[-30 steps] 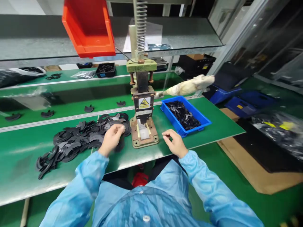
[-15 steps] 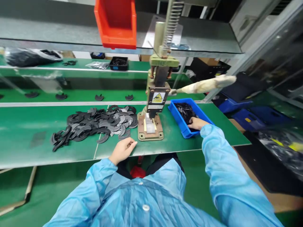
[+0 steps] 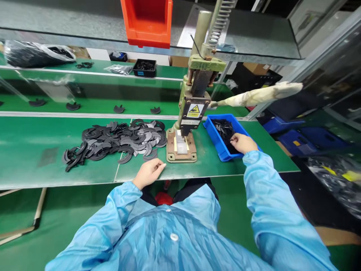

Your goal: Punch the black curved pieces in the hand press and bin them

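My right hand is inside the near end of a blue bin, its fingers pinched together at the small black parts. What the fingertips hold is too small to make out. My left hand rests at the front edge of the green bench, fingers curled closed with nothing showing in them. Just beyond it lies a loose pile of dark grey and black curved pieces. A hand press stands between pile and bin, with a pale block on its base under the ram.
The press lever, wrapped in pale material, sticks out to the right above the bin. An orange bin hangs off the upper shelf. Several curved pieces line the rear ledge. A black tray sits on the shelf behind.
The camera view has shifted a little. My right hand has lifted slightly from deep among the black parts, and its fingertips now show. My left hand stays at the bench edge.
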The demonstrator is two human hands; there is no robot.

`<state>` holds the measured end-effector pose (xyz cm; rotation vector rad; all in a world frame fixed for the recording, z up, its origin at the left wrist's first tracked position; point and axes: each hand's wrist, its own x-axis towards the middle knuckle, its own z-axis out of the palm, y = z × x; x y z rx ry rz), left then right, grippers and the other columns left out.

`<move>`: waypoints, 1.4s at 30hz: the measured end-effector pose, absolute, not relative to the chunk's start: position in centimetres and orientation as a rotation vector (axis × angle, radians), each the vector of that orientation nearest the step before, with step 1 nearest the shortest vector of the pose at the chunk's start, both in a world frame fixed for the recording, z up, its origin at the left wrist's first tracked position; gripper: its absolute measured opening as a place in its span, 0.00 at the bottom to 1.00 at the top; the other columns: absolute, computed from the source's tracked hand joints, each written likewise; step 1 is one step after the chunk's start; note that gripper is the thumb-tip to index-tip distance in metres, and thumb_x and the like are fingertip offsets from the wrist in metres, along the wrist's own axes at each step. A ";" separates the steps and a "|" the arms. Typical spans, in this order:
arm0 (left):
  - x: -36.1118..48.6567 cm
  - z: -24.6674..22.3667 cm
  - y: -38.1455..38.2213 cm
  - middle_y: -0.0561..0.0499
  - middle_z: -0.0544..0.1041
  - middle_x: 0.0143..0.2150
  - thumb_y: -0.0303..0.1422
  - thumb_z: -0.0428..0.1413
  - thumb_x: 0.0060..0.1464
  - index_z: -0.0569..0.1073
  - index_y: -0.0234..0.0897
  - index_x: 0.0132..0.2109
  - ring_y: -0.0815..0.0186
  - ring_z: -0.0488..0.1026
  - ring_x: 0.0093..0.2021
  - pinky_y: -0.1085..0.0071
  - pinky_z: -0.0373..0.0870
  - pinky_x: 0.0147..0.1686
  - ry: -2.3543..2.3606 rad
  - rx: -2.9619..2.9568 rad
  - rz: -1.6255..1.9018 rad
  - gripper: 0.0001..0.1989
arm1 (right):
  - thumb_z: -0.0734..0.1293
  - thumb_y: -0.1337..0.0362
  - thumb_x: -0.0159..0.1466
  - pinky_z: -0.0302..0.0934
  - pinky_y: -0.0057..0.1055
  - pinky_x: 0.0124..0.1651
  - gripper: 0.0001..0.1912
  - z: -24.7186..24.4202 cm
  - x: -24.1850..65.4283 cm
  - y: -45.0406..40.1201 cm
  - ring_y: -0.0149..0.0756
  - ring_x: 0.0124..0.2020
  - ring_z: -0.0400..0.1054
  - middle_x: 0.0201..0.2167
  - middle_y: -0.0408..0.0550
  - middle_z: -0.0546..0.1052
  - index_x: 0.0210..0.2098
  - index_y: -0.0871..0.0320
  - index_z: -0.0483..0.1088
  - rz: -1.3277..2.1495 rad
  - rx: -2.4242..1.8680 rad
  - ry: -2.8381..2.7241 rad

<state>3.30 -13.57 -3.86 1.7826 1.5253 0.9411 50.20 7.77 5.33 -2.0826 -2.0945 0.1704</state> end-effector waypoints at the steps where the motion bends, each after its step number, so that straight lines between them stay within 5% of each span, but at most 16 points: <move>1: 3.3 -3.9 -13.6 0.51 0.79 0.33 0.49 0.55 0.71 0.78 0.42 0.40 0.62 0.74 0.34 0.67 0.68 0.38 1.532 1.786 0.937 0.18 | 0.70 0.58 0.66 0.72 0.37 0.52 0.10 5.8 50.0 7.2 0.37 0.39 0.76 0.37 0.52 0.84 0.41 0.58 0.79 0.171 -2.035 -2.011; 7: 3.2 -3.9 -14.0 0.54 0.72 0.28 0.49 0.58 0.69 0.77 0.42 0.36 0.65 0.67 0.28 0.68 0.63 0.31 1.503 1.681 1.028 0.18 | 0.61 0.54 0.73 0.77 0.41 0.54 0.18 6.0 44.6 1.0 0.40 0.46 0.79 0.49 0.57 0.82 0.57 0.57 0.70 0.301 -1.525 -1.677; 12: 5.3 -1.1 -14.9 0.50 0.79 0.34 0.45 0.63 0.65 0.81 0.41 0.45 0.64 0.71 0.32 0.69 0.68 0.33 1.379 1.538 1.232 0.12 | 0.70 0.52 0.71 0.80 0.44 0.55 0.13 3.0 36.8 -6.6 0.41 0.47 0.82 0.46 0.50 0.84 0.50 0.51 0.75 0.563 -1.140 -1.700; 18: 8.1 2.8 -16.2 0.46 0.82 0.46 0.39 0.66 0.65 0.80 0.43 0.58 0.66 0.74 0.34 0.67 0.72 0.36 1.171 1.695 1.284 0.17 | 0.74 0.57 0.69 0.78 0.44 0.56 0.07 1.8 31.8 -11.6 0.41 0.48 0.82 0.43 0.48 0.86 0.46 0.50 0.80 0.764 -0.839 -1.768; 24: 8.1 3.1 -17.2 0.51 0.78 0.35 0.36 0.65 0.67 0.82 0.43 0.54 0.66 0.73 0.32 0.67 0.72 0.36 1.121 1.839 1.319 0.10 | 0.73 0.60 0.70 0.78 0.41 0.52 0.06 1.8 30.7 -12.2 0.39 0.44 0.82 0.42 0.49 0.87 0.45 0.52 0.80 0.748 -0.739 -1.830; 29: 8.0 2.9 -17.6 0.49 0.79 0.35 0.39 0.65 0.66 0.83 0.43 0.51 0.64 0.73 0.33 0.66 0.74 0.36 1.166 1.808 1.285 0.09 | 0.72 0.59 0.70 0.79 0.39 0.49 0.06 1.4 30.7 -12.4 0.37 0.42 0.82 0.41 0.49 0.87 0.45 0.52 0.79 0.741 -0.717 -1.848; 37: 8.2 3.2 -17.0 0.50 0.79 0.32 0.48 0.65 0.65 0.82 0.40 0.44 0.65 0.75 0.30 0.68 0.74 0.32 1.073 1.371 1.060 0.15 | 0.72 0.63 0.71 0.78 0.39 0.50 0.09 1.3 31.1 -11.7 0.36 0.43 0.82 0.42 0.48 0.87 0.50 0.50 0.80 0.658 -0.579 -1.976; 42: 8.2 2.8 -15.5 0.55 0.76 0.30 0.47 0.74 0.54 0.74 0.39 0.38 0.70 0.72 0.29 0.72 0.72 0.30 0.883 1.125 0.847 0.21 | 0.69 0.63 0.73 0.78 0.38 0.53 0.12 2.1 31.1 -10.7 0.36 0.49 0.82 0.48 0.49 0.86 0.54 0.48 0.80 0.597 -0.443 -2.178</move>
